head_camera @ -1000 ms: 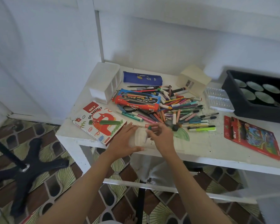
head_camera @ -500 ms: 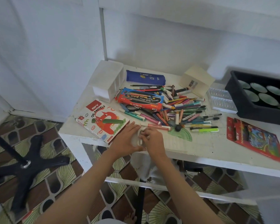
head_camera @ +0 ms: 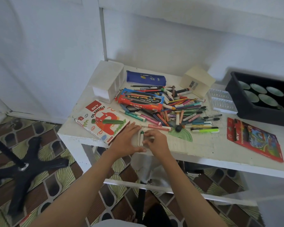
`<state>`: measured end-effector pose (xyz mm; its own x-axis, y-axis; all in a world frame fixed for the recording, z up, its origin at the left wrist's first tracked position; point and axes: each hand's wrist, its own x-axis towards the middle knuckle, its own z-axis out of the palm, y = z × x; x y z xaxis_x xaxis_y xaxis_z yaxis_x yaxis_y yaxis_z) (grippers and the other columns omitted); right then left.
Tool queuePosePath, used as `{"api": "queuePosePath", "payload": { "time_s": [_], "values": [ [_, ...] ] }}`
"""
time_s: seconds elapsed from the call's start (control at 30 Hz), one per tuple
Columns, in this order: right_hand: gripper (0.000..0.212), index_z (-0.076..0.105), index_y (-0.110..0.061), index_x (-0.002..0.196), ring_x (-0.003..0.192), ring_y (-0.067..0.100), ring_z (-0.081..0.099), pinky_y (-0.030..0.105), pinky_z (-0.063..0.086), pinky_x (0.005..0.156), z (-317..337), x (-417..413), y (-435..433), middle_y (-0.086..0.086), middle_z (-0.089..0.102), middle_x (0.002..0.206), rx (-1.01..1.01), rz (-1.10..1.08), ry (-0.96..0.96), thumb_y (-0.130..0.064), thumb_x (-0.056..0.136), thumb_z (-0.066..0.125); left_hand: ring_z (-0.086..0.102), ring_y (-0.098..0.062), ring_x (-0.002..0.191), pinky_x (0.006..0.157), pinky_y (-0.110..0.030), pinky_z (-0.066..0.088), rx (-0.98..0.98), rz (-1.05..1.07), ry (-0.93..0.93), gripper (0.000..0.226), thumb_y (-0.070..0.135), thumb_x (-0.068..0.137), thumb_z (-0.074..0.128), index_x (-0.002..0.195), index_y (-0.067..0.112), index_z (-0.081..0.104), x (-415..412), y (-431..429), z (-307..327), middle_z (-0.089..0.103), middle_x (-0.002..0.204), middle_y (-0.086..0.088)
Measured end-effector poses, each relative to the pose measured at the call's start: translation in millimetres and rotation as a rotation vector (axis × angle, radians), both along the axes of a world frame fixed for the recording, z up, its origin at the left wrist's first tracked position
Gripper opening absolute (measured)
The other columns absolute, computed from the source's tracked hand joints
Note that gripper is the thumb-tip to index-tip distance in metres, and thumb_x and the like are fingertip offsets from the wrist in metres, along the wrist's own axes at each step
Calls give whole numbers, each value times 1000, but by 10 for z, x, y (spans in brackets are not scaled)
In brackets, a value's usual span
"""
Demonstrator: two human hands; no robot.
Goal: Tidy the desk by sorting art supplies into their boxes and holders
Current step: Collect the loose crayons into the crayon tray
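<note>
My worry is the desk (head_camera: 203, 149) edge: the tray (head_camera: 138, 139) sits right at the front lip, just beside the pastel box (head_camera: 103, 122) and apart from the pile (head_camera: 179, 108), so a slip while I seat the crayon (head_camera: 142, 134) could tip it to the floor. My left hand (head_camera: 126, 141) cups and grips the tray's left side, and my right hand (head_camera: 156, 142) pinches its right side with curled fingers; whether those also touch the crayon I cannot tell. The tray looks small, pale and shallow, with one green-tipped crayon lying along it.
</note>
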<state>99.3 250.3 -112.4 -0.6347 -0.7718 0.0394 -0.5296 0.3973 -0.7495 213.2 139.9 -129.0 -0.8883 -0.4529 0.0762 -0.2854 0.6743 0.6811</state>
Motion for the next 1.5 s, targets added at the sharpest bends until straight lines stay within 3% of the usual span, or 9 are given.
{"api": "queuePosePath", "payload": {
  "time_s": [0.23,0.43,0.5,0.77,0.93,1.03,1.17,1.33,1.5],
  "values": [
    [26,68,-5,104,85,8,56,3,44,67,105,-118,82,1,62,101,-84,23,30,-1,79,71,13,0,139,110,-21,11,11,40,1,94,50,65,80,143,20,36,-12,13,-11,29,151,8],
    [13,68,-1,96,85,26,58,26,41,75,208,-856,243,12,64,91,-14,-292,254,-6,85,62,18,-8,142,115,-27,13,23,65,-29,98,56,62,79,144,21,36,-13,19,-21,29,152,7],
    [14,65,0,95,88,29,56,26,36,73,202,-1039,230,15,62,91,72,-317,303,-8,85,63,20,-9,141,116,-32,18,29,71,-39,99,57,62,79,144,22,36,-12,18,-31,30,151,6],
    [34,62,0,109,102,30,54,35,46,82,193,-1054,30,17,54,114,249,-456,348,-20,82,70,21,-9,140,116,-34,20,50,71,-53,99,56,62,80,143,21,36,-20,37,-33,32,150,7],
    [22,66,3,101,90,25,53,25,36,71,255,-973,90,17,55,110,58,-546,275,-12,85,65,26,-9,138,115,-33,23,32,71,-48,97,54,62,81,142,21,37,-23,40,-24,34,148,6],
    [19,69,-2,103,77,20,55,20,37,67,292,-826,189,15,63,97,-146,-428,184,-9,85,65,30,-10,136,114,-37,27,33,66,-42,94,51,62,82,140,20,39,-32,65,14,36,146,5],
    [14,72,-6,93,62,2,52,4,38,59,275,-468,294,4,62,77,-214,-184,87,-4,79,71,31,-11,136,112,-40,30,29,73,-57,93,52,62,82,138,21,39,-40,82,34,36,145,6],
    [17,60,-6,67,55,10,43,9,34,58,60,-92,240,-3,50,69,-193,37,297,-2,71,76,34,-12,133,110,-42,34,11,76,-42,92,55,60,81,136,22,41,-46,70,-8,39,143,7],
    [12,65,0,67,58,9,43,13,35,65,-170,24,227,-1,48,72,-146,92,311,-4,70,76,37,-11,131,108,-41,37,-4,76,8,84,52,66,78,135,18,44,-49,64,-48,43,140,5]
  ]
}}
